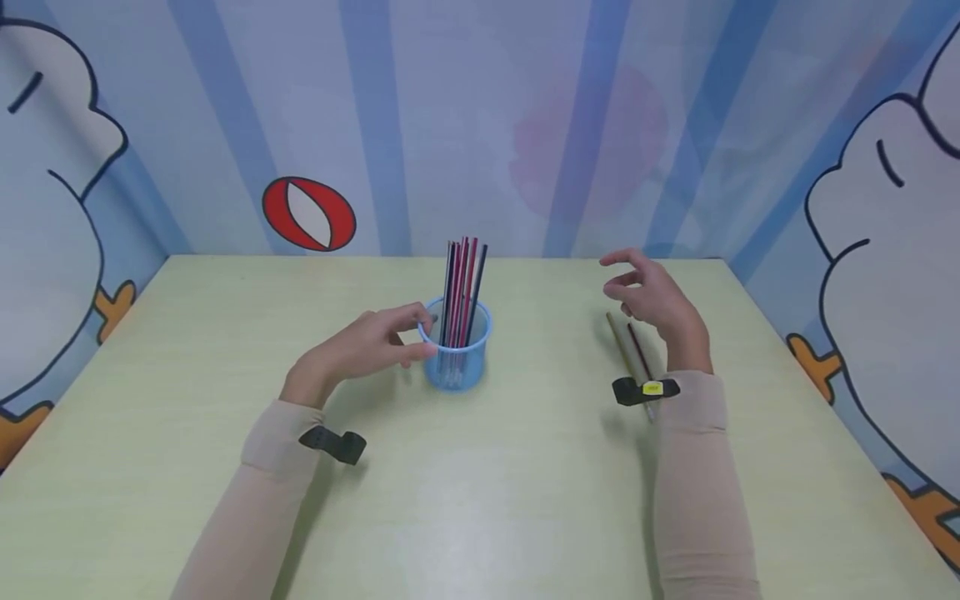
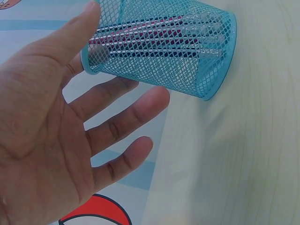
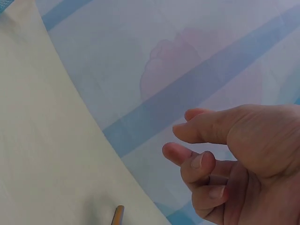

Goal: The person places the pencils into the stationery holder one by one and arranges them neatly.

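A blue mesh pen holder stands upright on the table, with several slender dark, red and silvery pencil-like sticks leaning in it. My left hand pinches its rim, thumb outside and a fingertip showing through the mesh inside. The other left fingers spread beneath the holder in the left wrist view. Over the right side of the table my right hand hovers with loosely bent fingers, holding nothing. Below it lie a gold stick and a dark red stick, their near ends partly hidden by the wrist camera.
The pale table meets a blue striped cloth backdrop at its far edge. Cartoon figures are printed on the cloth at both sides. A dark camera is strapped to each sleeved wrist.
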